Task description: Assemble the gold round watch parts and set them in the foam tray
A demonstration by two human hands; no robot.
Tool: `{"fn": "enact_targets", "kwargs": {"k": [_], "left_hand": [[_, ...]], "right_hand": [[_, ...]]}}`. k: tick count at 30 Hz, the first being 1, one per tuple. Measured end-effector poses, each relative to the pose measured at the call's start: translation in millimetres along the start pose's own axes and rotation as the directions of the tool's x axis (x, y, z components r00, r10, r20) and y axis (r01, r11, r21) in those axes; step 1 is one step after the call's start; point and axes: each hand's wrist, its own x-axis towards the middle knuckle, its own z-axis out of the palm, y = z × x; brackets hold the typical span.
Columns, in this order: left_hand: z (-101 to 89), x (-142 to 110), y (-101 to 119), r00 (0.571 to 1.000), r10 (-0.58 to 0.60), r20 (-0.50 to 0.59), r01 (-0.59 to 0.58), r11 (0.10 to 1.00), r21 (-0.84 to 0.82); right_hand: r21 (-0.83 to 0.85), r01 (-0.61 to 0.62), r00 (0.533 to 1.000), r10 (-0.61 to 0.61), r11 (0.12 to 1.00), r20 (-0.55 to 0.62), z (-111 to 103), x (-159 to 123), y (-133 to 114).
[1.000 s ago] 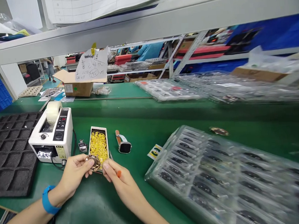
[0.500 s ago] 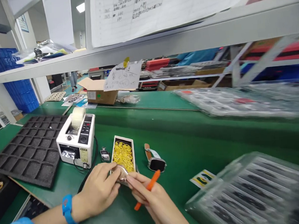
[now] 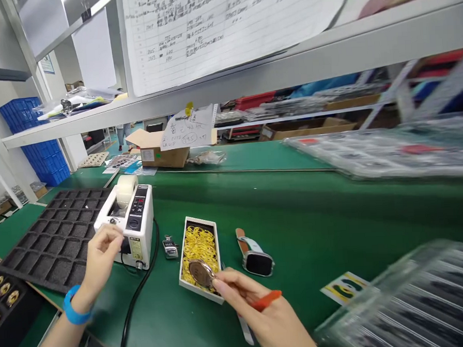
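My right hand (image 3: 258, 309) pinches a round, brownish metal disc with a shiny rim (image 3: 201, 273) over the near part of a white box (image 3: 183, 253) of yellow rings (image 3: 200, 242). An orange stick-like tool (image 3: 268, 299) is also tucked in this hand; a pale narrow strip (image 3: 245, 329) shows below it, and I cannot tell whether they are one piece. At the front of the white tape dispenser (image 3: 144, 232), my left hand (image 3: 100, 258) has thumb and fingers pinched together by the tape outlet. Whether tape is between those fingertips is hidden.
A tally counter (image 3: 170, 247) and a smartwatch (image 3: 257, 261) flank the box. Left lies a black foam tray (image 3: 59, 224); a black cable (image 3: 132, 308) runs toward me. Clear plastic trays (image 3: 409, 299) lie right, near a yellow-green sticker card (image 3: 344, 287). A shelf beam (image 3: 250, 79) crosses above.
My left hand has let go of the disc and moved left to the tape dispenser. My right hand keeps the disc, now tilted with its face showing. The view has shifted slightly.
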Motion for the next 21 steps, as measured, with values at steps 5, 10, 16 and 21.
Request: {"fn": "enact_targets", "kwargs": {"k": [5, 10, 16, 21], "left_hand": [[14.3, 12, 24, 0.943, 0.164, 0.290, -0.268, 0.892, 0.365], [47.4, 2, 26, 0.850, 0.136, 0.508, -0.170, 0.985, 0.019], [76.9, -16, 4, 0.774, 0.015, 0.633, -0.066, 0.996, 0.057], [77.2, -17, -6, 0.784, -0.014, 0.620, -0.045, 0.996, 0.080]], "right_hand": [[0.107, -0.038, 0.995, 0.028, 0.994, 0.091, -3, 2, -5], [0.265, -0.191, 0.975, 0.152, 0.945, 0.161, -3, 1, -7], [0.392, -0.280, 0.955, 0.215, 0.876, 0.203, -1, 1, -12], [0.372, -0.324, 0.941, 0.254, 0.870, 0.226, -1, -2, -17]]}}
